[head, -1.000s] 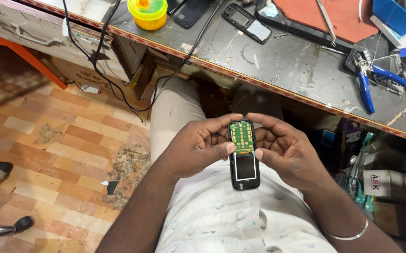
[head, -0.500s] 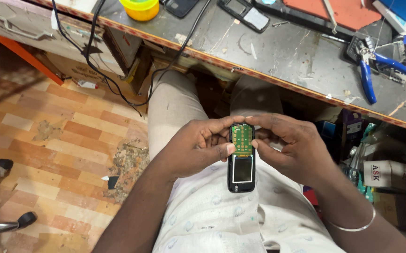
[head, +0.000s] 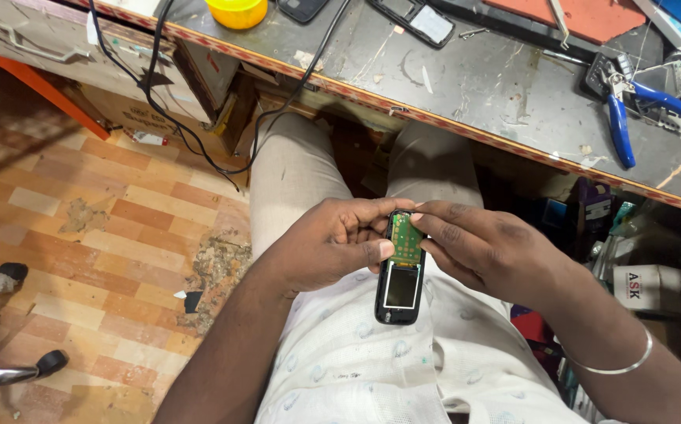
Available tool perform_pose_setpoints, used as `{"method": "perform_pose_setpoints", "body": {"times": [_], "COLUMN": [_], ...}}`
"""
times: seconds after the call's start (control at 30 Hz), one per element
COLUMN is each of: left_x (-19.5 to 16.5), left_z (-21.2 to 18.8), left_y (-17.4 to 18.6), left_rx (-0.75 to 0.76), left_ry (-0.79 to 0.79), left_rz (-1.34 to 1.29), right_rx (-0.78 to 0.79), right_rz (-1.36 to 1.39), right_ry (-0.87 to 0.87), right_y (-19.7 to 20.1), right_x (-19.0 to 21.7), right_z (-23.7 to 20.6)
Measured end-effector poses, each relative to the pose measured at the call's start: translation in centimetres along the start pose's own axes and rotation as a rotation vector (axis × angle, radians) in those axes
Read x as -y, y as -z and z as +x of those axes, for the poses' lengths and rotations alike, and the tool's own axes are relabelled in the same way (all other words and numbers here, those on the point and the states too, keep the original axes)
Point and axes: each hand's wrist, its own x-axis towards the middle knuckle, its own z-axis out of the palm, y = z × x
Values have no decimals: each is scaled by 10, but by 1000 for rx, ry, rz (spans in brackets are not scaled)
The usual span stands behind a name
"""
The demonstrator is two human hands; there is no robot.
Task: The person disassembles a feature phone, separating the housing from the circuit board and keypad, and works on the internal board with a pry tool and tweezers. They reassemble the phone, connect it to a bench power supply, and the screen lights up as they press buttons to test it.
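Below the workbench (head: pixel 466 86), both hands (head: pixel 403 243) grip an opened black phone (head: pixel 400 271).

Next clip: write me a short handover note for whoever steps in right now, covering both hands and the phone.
Left hand: grips the opened black phone over the lap, thumb on its side.
Right hand: fingertips on the green circuit board at the phone's upper end.
Done: keypad cover is off, board exposed, screen in place.
Left: the board's seating cannot be judged.
Blue-handled pliers lie on the workbench.

Head camera looks steeply down — close over lap; workbench edge (head: pixel 466 126) above.
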Motion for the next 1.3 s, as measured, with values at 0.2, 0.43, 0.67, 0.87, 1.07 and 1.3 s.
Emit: {"method": "perform_pose_setpoints", "body": {"times": [0.2,0.43,0.67,0.87,1.07,1.3], "left_x": [-11,-7,-15,-13,-6,-10], "left_z": [-1,1,4,7,11,10], "left_y": [-7,-11,-20,-34,-42,-38], "left_rx": [-80,-86,-348,-372,-488,-588], "left_ry": [37,24,10,-19,-78,-175], "left_rz": [77,76,238,304,426,496], "right_rx": [-45,-83,-259,-102,-91,-215], "right_rz": [-132,-132,934,1237,1023,1064], "right_ry": [116,64,-639,-938,-929,-832], "right_y": [0,-10,-25,-39,-44,-48], "right_x": [-5,-17,-14,-5,-8,-5], "right_z": [-1,-13,-17,-9,3,17]}}
